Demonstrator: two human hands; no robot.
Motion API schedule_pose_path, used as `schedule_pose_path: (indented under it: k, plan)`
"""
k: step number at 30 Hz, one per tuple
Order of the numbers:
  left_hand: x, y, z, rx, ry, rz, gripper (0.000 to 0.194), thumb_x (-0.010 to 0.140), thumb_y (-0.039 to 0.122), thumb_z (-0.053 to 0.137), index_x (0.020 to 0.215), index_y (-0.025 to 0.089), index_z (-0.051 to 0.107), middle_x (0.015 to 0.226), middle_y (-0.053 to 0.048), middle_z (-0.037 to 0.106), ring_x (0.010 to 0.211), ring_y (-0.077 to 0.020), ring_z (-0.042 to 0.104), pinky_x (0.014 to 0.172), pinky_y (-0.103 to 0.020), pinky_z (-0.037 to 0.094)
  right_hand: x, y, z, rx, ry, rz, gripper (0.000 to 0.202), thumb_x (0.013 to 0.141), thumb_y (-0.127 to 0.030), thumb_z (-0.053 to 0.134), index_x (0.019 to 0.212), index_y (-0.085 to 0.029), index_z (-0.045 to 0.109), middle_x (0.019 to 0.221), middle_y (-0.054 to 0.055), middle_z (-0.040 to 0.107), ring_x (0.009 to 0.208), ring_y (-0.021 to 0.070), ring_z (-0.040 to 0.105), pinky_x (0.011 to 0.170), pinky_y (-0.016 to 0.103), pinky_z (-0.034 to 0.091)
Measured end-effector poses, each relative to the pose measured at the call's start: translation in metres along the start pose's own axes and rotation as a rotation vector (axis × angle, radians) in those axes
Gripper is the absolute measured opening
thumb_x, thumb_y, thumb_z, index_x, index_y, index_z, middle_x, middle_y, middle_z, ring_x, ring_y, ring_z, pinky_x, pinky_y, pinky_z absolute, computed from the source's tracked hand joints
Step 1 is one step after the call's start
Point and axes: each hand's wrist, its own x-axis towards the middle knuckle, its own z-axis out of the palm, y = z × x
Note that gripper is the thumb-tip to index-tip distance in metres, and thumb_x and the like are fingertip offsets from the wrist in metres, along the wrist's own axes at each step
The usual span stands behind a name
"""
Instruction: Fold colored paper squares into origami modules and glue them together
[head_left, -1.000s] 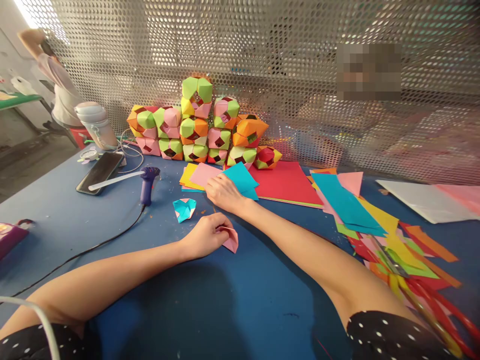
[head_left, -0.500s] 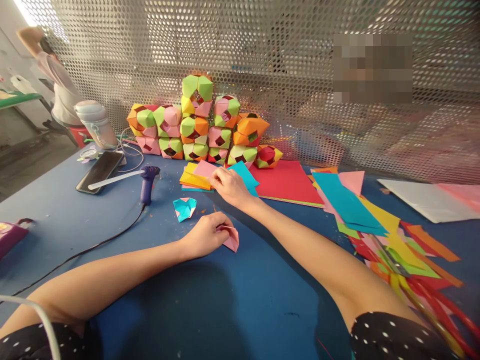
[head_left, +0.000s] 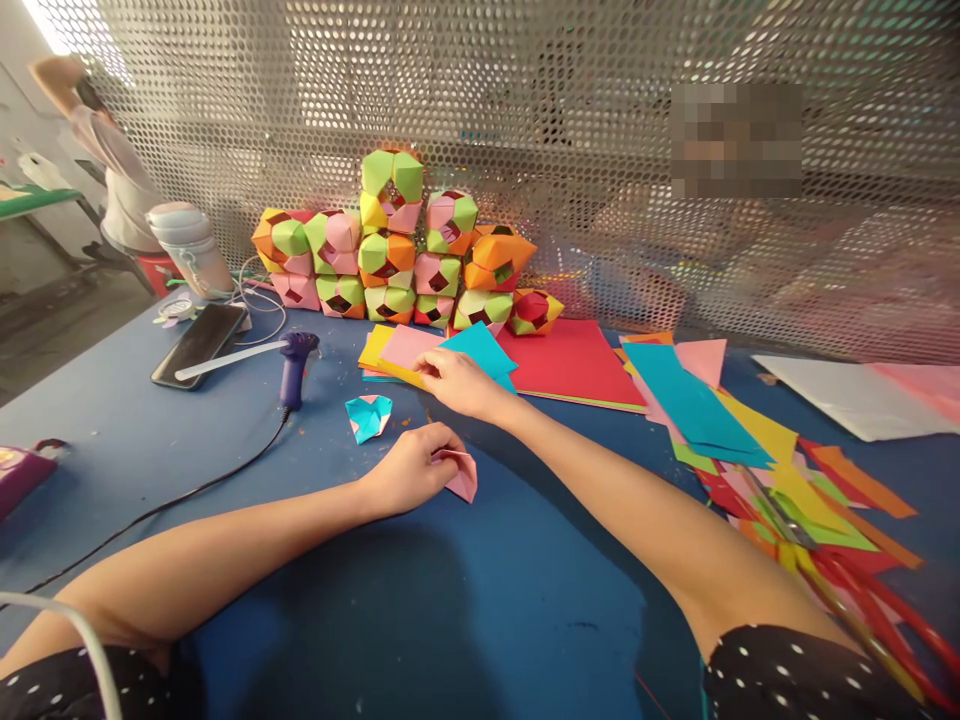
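Observation:
My left hand (head_left: 420, 466) is closed on a folded pink paper piece (head_left: 463, 478), which sticks out past its fingertips. Farther back, my right hand (head_left: 454, 380) pinches the near edge of the yellow paper (head_left: 399, 372) at a small paper stack. Pink paper (head_left: 409, 343) lies over the yellow in that stack, and blue paper (head_left: 481, 350) rests just beyond my right hand. A folded blue and pink piece (head_left: 369, 417) sits on the table to the left, between the stack and my left hand.
Folded paper balls (head_left: 388, 258) stand piled against the mesh. A glue gun (head_left: 295, 370), phone (head_left: 199, 345) and cup (head_left: 191, 250) are at left. Red sheets (head_left: 574, 365), paper strips (head_left: 690, 410) and scissors (head_left: 802, 545) lie at right. A person (head_left: 120, 180) is at far left.
My right hand has shifted slightly left and toward me at the stack, and more of the pink paper shows. My left hand keeps its hold on the folded pink piece.

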Motion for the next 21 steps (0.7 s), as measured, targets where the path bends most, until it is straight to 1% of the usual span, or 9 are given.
schedule_pose_path:
  k: [2,4,7,10,12,15,18,21]
  plan:
    - [0.000,0.000,0.000,0.009,0.003,0.004,0.025,0.066,0.003,0.043,0.076,0.017,0.060,0.079,0.000,0.063,0.078,-0.0138,0.058,0.071,-0.024,0.045,0.002,0.001,0.000,0.062,-0.003,0.025,0.013,0.072,-0.007,0.051,0.072,-0.017,0.060,0.074,0.001,0.063,0.070,0.0138,0.055,0.064,0.025,0.039]
    - [0.001,0.000,0.000,0.017,0.008,0.020,0.028,0.065,0.002,0.043,0.079,0.017,0.062,0.080,-0.001,0.063,0.079,-0.0139,0.058,0.073,-0.024,0.045,0.004,0.003,0.001,0.134,0.004,0.056,0.007,0.071,-0.011,0.055,0.066,-0.016,0.057,0.067,0.000,0.059,0.064,0.0127,0.053,0.060,0.025,0.039]
    - [0.000,-0.001,-0.001,0.008,0.020,0.058,0.029,0.068,0.002,0.042,0.080,0.017,0.064,0.082,-0.001,0.061,0.080,-0.0133,0.057,0.074,-0.024,0.045,0.007,0.006,0.002,0.257,0.035,0.094,0.013,0.071,-0.023,0.060,0.062,-0.016,0.053,0.061,-0.002,0.055,0.059,0.0111,0.049,0.057,0.024,0.039]
    - [0.000,-0.002,-0.002,-0.012,0.037,0.064,0.027,0.073,0.005,0.042,0.079,0.018,0.065,0.078,-0.001,0.060,0.077,-0.0128,0.056,0.071,-0.023,0.045,0.007,0.007,0.000,0.375,0.110,0.117,0.018,0.072,-0.032,0.059,0.066,-0.017,0.051,0.064,-0.002,0.054,0.061,0.0110,0.049,0.058,0.024,0.041]
    - [0.000,-0.002,-0.002,-0.055,0.037,0.024,0.025,0.075,0.008,0.042,0.080,0.017,0.065,0.079,-0.001,0.058,0.069,-0.0107,0.054,0.064,-0.021,0.045,0.008,0.007,-0.002,0.435,0.172,0.124,0.020,0.073,-0.036,0.057,0.071,-0.017,0.051,0.068,-0.002,0.054,0.063,0.0113,0.050,0.061,0.025,0.042]
    - [0.001,-0.001,-0.003,-0.164,0.031,-0.080,0.022,0.077,0.013,0.043,0.085,0.016,0.063,0.085,-0.001,0.056,0.055,-0.0068,0.050,0.053,-0.020,0.043,0.007,0.007,-0.010,0.538,0.279,0.120,0.020,0.074,-0.037,0.057,0.074,-0.018,0.051,0.072,-0.002,0.053,0.066,0.0110,0.050,0.064,0.025,0.042]
    - [0.001,0.000,-0.006,-0.241,0.048,-0.173,0.023,0.077,0.017,0.043,0.091,0.015,0.061,0.084,-0.001,0.058,0.055,-0.0076,0.054,0.058,-0.022,0.045,0.001,0.004,-0.024,0.641,0.385,0.108,0.019,0.073,-0.034,0.060,0.074,-0.018,0.051,0.070,-0.003,0.051,0.065,0.0100,0.048,0.063,0.024,0.041]
    - [0.002,0.000,-0.008,-0.320,0.074,-0.222,0.023,0.076,0.017,0.043,0.091,0.015,0.061,0.075,0.000,0.062,0.061,-0.0104,0.058,0.064,-0.023,0.046,-0.018,-0.003,-0.046,0.610,0.446,0.102,0.015,0.074,-0.030,0.061,0.072,-0.018,0.051,0.069,-0.003,0.050,0.065,0.0096,0.048,0.063,0.023,0.041]
